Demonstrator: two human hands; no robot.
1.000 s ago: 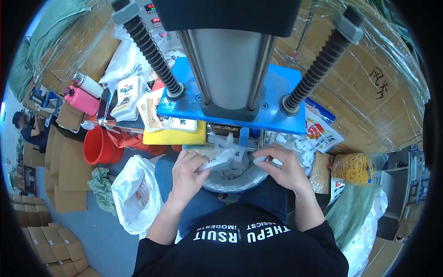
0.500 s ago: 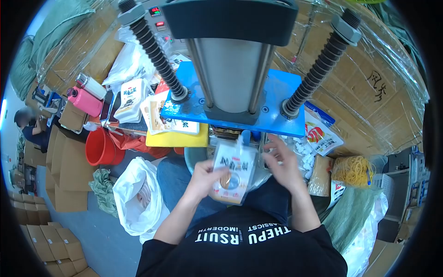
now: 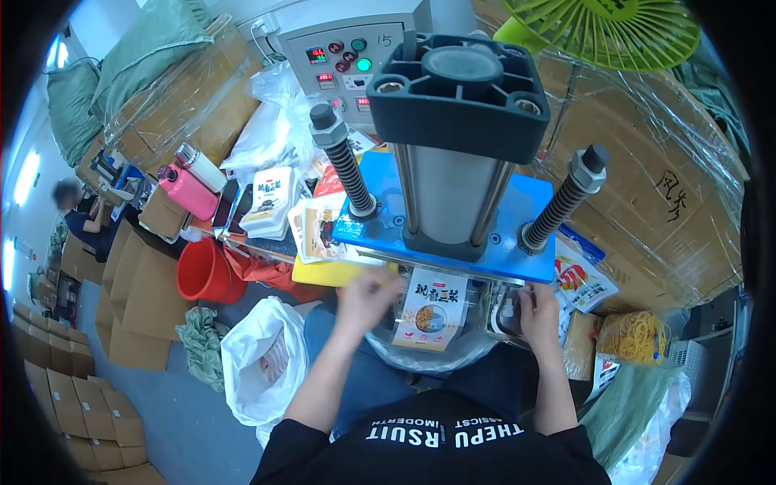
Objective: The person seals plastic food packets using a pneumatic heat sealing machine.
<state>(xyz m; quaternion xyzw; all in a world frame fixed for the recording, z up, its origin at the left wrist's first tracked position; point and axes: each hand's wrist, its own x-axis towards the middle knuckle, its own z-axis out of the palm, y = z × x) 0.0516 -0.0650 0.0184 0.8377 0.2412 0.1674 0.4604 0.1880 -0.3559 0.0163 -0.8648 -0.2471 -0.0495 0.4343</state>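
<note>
A printed pouch (image 3: pixel 431 311) with a round window lies with its upper end at the press, just below the blue plate (image 3: pixel 477 206). My left hand (image 3: pixel 368 301) is off the pouch's left side, in front of the yellow block (image 3: pixel 319 273); motion smears its fingers. To the right of the pouch, my right hand (image 3: pixel 540 317) has its fingers bent at the edge of a dark, shiny piece (image 3: pixel 506 314) under the plate. What lies between those fingers is hidden. A clear plastic-lined tub (image 3: pixel 432 357) sits below the pouch, above my lap.
Stacked pouches (image 3: pixel 271 198) and a pink bottle (image 3: pixel 187 192) stand left of the press. A red bucket (image 3: pixel 208 271) and white sack (image 3: pixel 263 360) are lower left. Yellow rubber bands (image 3: pixel 634 338) lie right. A green fan (image 3: pixel 606 28) hangs above; a person (image 3: pixel 89 218) sits far left.
My left hand has let go of the pouch, which now rests at the press. My right hand has moved right and down to the shiny piece. The camera view has tilted up.
</note>
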